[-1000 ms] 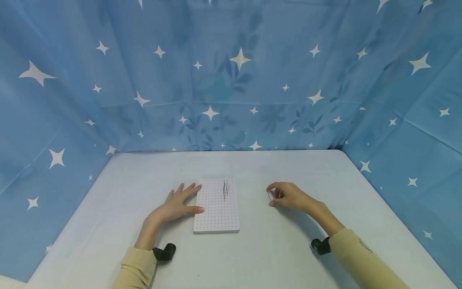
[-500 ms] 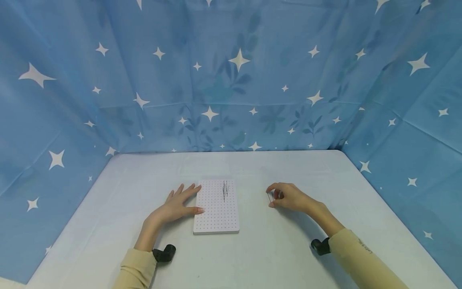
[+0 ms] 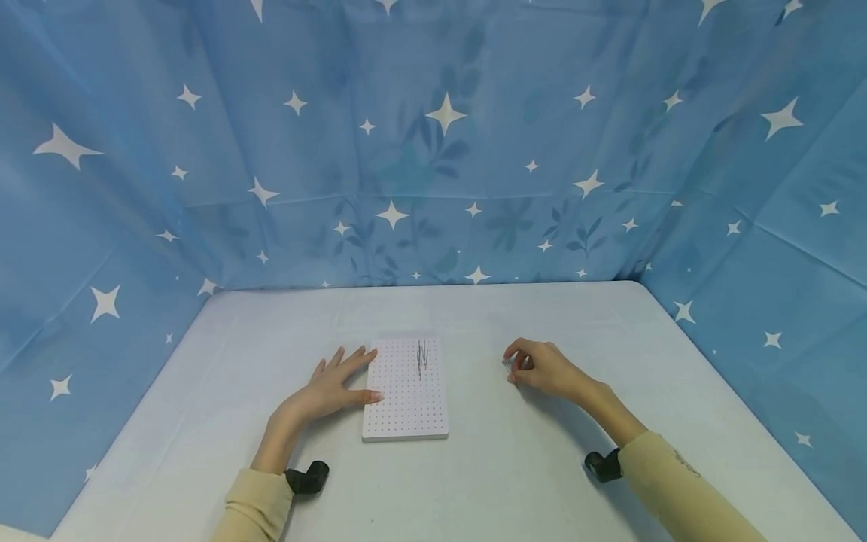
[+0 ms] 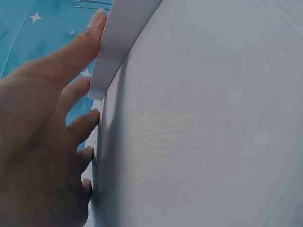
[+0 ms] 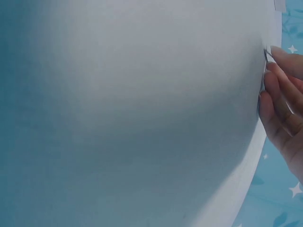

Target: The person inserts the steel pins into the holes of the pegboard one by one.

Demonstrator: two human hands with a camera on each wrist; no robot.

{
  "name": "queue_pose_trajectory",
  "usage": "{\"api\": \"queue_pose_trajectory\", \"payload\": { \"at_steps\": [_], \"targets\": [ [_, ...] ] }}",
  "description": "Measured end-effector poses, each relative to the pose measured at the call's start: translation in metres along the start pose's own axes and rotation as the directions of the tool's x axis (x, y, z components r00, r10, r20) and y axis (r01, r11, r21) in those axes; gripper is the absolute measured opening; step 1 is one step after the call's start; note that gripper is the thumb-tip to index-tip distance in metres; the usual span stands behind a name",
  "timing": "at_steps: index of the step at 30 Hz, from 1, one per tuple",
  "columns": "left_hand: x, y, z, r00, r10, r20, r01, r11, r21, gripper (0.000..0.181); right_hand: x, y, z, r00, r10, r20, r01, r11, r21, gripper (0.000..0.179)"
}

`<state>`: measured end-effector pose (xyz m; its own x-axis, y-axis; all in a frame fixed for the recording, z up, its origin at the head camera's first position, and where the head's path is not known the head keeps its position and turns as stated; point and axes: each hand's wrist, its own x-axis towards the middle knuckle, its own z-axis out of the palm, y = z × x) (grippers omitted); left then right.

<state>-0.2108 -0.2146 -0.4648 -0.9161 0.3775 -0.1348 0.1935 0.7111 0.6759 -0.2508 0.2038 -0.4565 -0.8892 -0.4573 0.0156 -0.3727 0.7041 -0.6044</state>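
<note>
A white board with rows of small holes (image 3: pixel 406 410) lies flat on the table. Several thin, dark metal pins (image 3: pixel 421 361) stand in its far part, right of the middle. My left hand (image 3: pixel 328 388) is spread at the board's left edge, with the thumb on top and the other fingers along the side; the left wrist view shows the thumb against the board's edge (image 4: pixel 118 47). To the right of the board, my right hand (image 3: pixel 545 369) is low over the table, its thumb and fingers pinching a thin metal pin (image 5: pixel 266 54), mostly hidden by the fingertips.
A white cloth covers the table (image 3: pixel 271 316). Blue curtains with white stars (image 3: pixel 433 165) hang behind the table and at both sides. A black wrist camera (image 3: pixel 308 478) sits at the left cuff, another (image 3: pixel 603 465) at the right one.
My right thumb and fingertips have drawn closer together, and the thin pin between them has turned and shows less. The left hand and the board stay in place.
</note>
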Motion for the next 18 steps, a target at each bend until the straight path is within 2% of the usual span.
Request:
{"api": "queue_pose_trajectory", "payload": {
  "at_steps": [9,18],
  "targets": [
    [0.0,-0.001,0.001,1.0,-0.004,0.003,0.004,1.0,0.004,0.091,0.0,-0.004,0.001,1.0,0.002,-0.027,-0.001,1.0,0.025,0.016],
    [0.002,-0.005,0.003,1.0,-0.011,-0.011,0.011,1.0,-0.026,0.091,0.003,-0.016,0.001,0.998,-0.041,-0.057,0.046,0.995,0.094,0.014]
  ]
}}
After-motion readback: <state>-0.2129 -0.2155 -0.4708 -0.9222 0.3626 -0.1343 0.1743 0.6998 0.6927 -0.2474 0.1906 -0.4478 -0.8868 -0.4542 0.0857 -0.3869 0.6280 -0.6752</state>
